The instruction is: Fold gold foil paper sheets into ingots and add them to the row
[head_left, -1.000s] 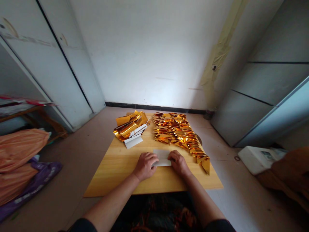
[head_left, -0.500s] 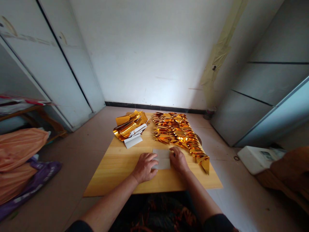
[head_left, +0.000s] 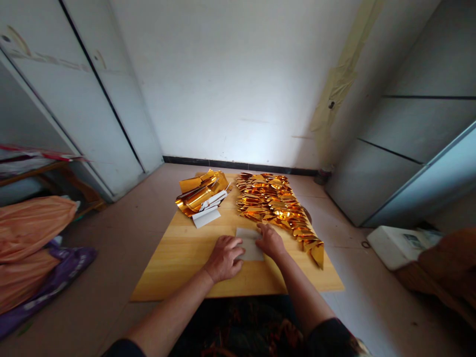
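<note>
A pale grey-white sheet of paper (head_left: 253,252) lies on the wooden board in front of me, with a faint line across it. My left hand (head_left: 226,257) rests on the sheet's left edge, thumb and fingers apart. Over the right part of the sheet, my right hand (head_left: 271,241) presses down with bent, separated fingers. Beyond my left hand is a loose pile of gold foil paper (head_left: 199,196), some pieces showing their white side. Rows of folded gold foil pieces (head_left: 273,198) overlap at the board's far right, running down its right side.
The wooden board (head_left: 171,267) stands low on a tiled floor, near a white wall (head_left: 230,99). Orange and purple bags (head_left: 33,228) lie at left below a wooden stand. A grey cabinet (head_left: 401,134) and a white box (head_left: 390,245) are on the right.
My right hand has moved a little left, from the sheet's right edge onto its surface. My left hand stays in place; the view has shifted slightly.
</note>
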`<action>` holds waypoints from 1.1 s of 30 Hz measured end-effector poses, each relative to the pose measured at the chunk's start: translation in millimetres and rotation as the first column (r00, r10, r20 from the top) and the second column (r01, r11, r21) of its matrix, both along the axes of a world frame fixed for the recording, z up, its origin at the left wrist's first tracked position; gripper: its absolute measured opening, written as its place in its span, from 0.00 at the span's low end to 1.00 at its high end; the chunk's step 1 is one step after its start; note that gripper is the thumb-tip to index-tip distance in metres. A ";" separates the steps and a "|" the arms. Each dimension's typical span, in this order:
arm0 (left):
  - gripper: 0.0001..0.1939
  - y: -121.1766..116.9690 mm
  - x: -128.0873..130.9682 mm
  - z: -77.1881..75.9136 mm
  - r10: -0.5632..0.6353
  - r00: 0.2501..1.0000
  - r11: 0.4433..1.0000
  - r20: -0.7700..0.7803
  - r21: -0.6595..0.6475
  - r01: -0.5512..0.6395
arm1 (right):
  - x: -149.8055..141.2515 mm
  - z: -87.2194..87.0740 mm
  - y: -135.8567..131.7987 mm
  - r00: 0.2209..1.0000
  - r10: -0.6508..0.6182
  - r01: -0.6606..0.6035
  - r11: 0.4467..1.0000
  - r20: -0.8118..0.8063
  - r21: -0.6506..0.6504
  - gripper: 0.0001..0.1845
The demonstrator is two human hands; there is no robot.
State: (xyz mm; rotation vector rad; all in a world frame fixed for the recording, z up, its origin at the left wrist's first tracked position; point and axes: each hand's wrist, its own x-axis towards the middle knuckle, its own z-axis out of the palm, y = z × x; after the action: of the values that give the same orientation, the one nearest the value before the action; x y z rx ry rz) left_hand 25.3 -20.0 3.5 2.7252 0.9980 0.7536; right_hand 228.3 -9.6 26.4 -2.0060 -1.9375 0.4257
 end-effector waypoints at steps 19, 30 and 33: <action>0.10 -2.8 2.0 6.1 0.029 0.999 1.000 -0.018 0.003 -0.029 | 1.5 -16.2 -23.2 0.935 0.323 -0.352 0.901 0.149 0.255 0.11; 0.07 -11.3 4.3 16.7 0.096 0.992 0.992 -0.084 0.089 -0.088 | 0.4 -13.5 -29.2 0.906 0.368 -0.414 0.869 0.208 0.270 0.09; 0.09 -9.8 3.8 13.0 0.043 0.997 0.994 -0.067 0.108 -0.035 | 0.5 -12.7 -29.0 0.902 0.373 -0.421 0.873 0.220 0.247 0.09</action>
State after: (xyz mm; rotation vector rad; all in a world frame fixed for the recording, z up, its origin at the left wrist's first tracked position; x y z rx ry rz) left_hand 29.1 -29.8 16.5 2.8485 1.0576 0.7443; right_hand 228.8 -38.6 13.8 -1.4962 -2.3680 0.0553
